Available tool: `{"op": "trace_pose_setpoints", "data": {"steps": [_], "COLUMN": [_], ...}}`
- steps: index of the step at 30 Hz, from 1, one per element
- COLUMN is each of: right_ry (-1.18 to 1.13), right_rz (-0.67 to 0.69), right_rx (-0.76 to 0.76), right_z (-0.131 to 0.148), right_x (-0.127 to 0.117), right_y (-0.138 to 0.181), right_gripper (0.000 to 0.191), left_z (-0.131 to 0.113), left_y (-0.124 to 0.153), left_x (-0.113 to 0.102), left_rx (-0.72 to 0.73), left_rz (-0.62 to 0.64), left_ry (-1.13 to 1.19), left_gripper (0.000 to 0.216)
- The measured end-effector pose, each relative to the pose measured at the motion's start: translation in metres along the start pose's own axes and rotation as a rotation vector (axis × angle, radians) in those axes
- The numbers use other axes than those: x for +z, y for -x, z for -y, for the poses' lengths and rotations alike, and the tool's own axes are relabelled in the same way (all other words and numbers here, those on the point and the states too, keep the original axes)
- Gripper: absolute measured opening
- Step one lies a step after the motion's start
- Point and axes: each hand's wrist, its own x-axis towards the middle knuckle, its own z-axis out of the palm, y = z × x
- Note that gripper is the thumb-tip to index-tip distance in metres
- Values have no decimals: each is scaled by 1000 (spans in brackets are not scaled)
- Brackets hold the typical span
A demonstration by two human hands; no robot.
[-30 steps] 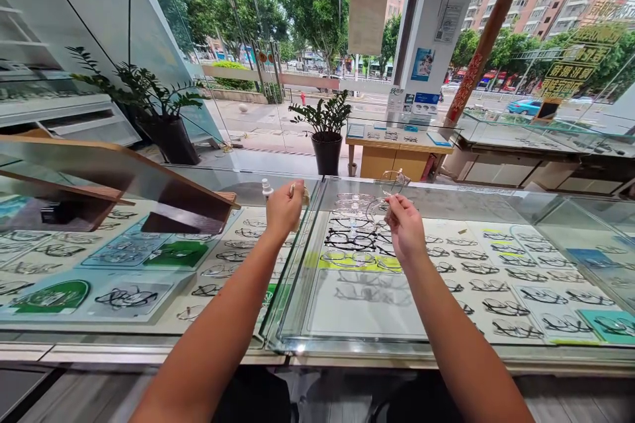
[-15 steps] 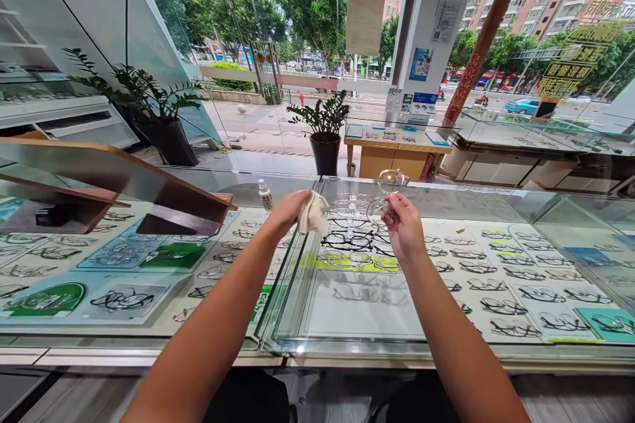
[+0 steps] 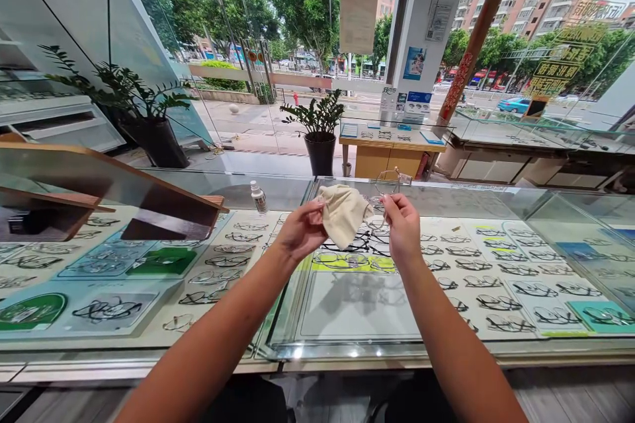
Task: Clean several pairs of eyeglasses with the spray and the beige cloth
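My left hand point(image 3: 297, 232) is closed on a cream cleaning cloth point(image 3: 342, 213), held above the glass display counter point(image 3: 357, 307). My right hand point(image 3: 401, 228) pinches a pair of clear-lens glasses point(image 3: 387, 184) with a thin frame, raised just right of the cloth. The cloth hangs close to the glasses and partly covers one lens. A small spray bottle point(image 3: 258, 197) with a white cap stands on the counter top, left of my left hand.
Rows of eyeglass frames point(image 3: 496, 271) lie under the glass in the showcase. A wooden stand point(image 3: 124, 178) rests on the counter at left. Potted plants point(image 3: 317, 132) stand behind, near the shop window. Another counter point(image 3: 536, 139) runs at back right.
My left hand set the spray bottle down on the counter, picked up the cloth and brought it right toward the glasses. My right hand stayed nearly still with the glasses.
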Motion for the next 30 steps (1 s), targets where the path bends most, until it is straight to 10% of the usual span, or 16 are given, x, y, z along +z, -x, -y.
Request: {"op": "trace_pose_setpoints", "data": {"steps": [14, 30], "right_ry": [59, 96], "right_rz": [15, 81], "right_rx": [-31, -55], "right_z": [4, 10], "right_x": [2, 3], "right_y": [3, 10], "right_gripper": [32, 33], "left_z": [-1, 18], "left_y": [4, -7], "left_x": [4, -3], "left_rx": [-11, -36], "left_rz": [90, 7], "left_ry": [27, -16], "left_gripper": [96, 41]}}
